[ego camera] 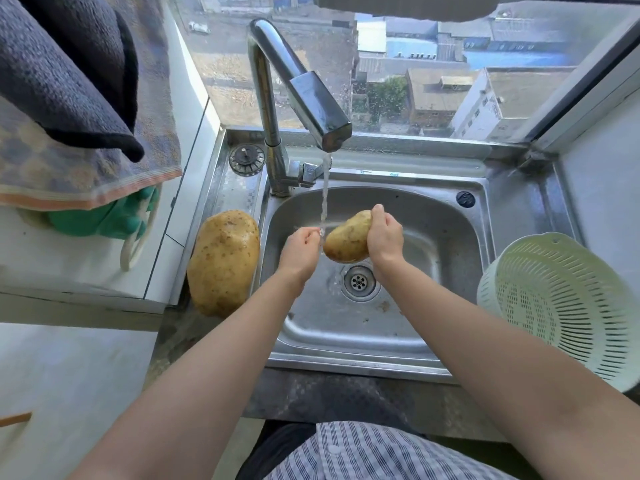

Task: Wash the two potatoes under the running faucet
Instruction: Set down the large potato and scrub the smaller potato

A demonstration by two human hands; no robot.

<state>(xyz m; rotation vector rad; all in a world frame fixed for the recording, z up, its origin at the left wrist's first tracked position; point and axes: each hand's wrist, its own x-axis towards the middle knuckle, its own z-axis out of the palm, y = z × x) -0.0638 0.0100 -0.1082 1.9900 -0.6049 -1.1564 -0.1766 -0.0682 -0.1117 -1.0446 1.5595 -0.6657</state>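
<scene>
Checked shirt [381, 452] at the bottom edge, and both bare forearms reached out over the sink [433, 258].

Right hand [384, 237] was clamped on the small potato [346, 240], fingers wrapped over its far end, holding it tilted in the air above the drain [359, 281]. Water [325, 195] ran in a thin stream from the faucet [304, 88] and came down just at the potato's left side. That was where the left hand [301, 247] sat, fingers curled in, fingertips right in the stream, gripping nothing that could be seen. It was just beside the potato; whether it touched could not be told.

And the big potato [224, 261]? It lay on its side on the steel ledge left of the basin, well apart from both hands, skin speckled and glossy.

Over on the right, a white colander [561, 306] stood tilted on the counter by the sink rim. A sink plug [247, 159] rested on the ledge behind the big potato, next to the faucet's base. Up on the left, a dark towel [69, 98] hung over a patterned one, with green gloves [114, 220] showing beneath. Behind the faucet, the window [433, 81] looked down on rooftops.
</scene>
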